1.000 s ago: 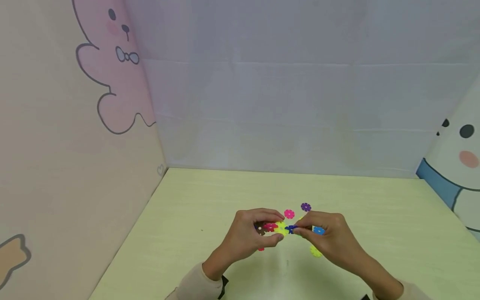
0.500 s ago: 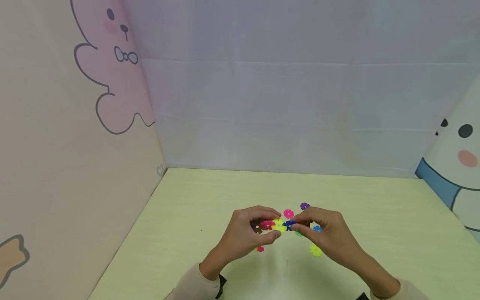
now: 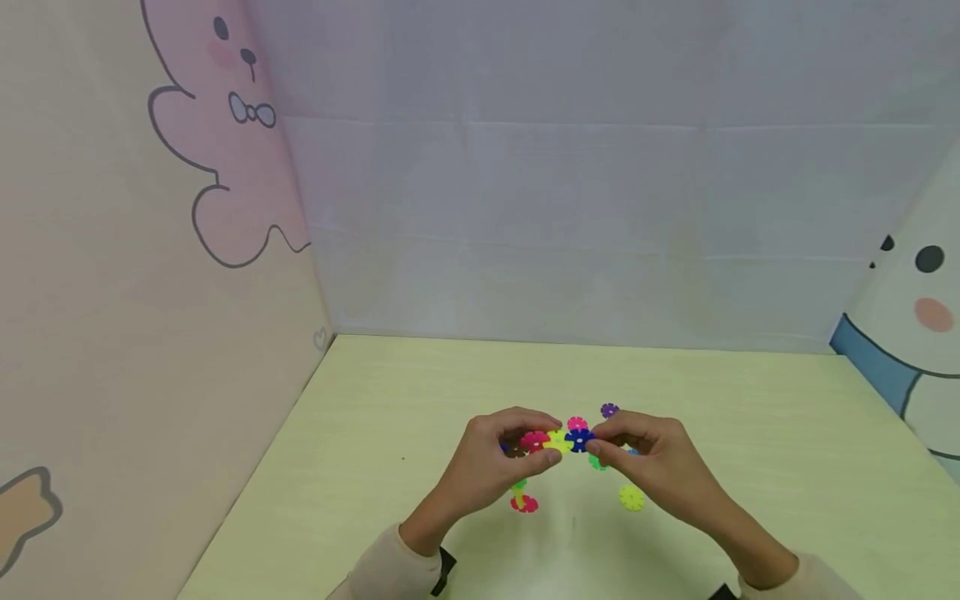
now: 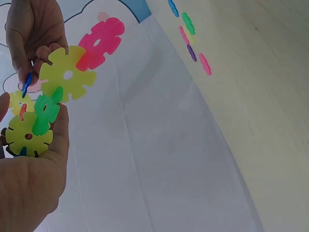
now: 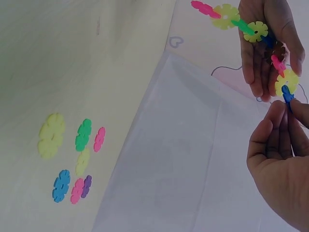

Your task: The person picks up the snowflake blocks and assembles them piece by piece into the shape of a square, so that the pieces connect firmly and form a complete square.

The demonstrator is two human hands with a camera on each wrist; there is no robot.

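Observation:
My left hand (image 3: 487,468) holds a chain of interlocked, notched plastic flower discs, its thumb and fingers at either side of a yellow disc (image 3: 554,446). A hot pink disc (image 3: 534,436) and a brown disc (image 5: 274,55) sit further along, inside the hand. From there the chain runs on through a small yellow disc (image 4: 25,140), a green disc (image 4: 44,118) and a large yellow disc (image 4: 58,79) to a pink end disc (image 4: 108,36). My right hand (image 3: 667,467) pinches a dark blue disc (image 3: 573,439) at the chain's other end, slotted against the yellow one.
Loose flower discs lie on the pale table (image 3: 405,400) beyond and below the hands: a purple one (image 3: 609,410), a pink one (image 3: 577,423), a yellow one (image 3: 632,504), a green one (image 5: 83,135) and a blue one (image 5: 61,188). Cloth walls (image 3: 585,233) enclose the table's back and sides.
Both hands have risen slightly with the chain. The dark blue disc has turned to show its face, and more of the chain's far end shows below my left hand.

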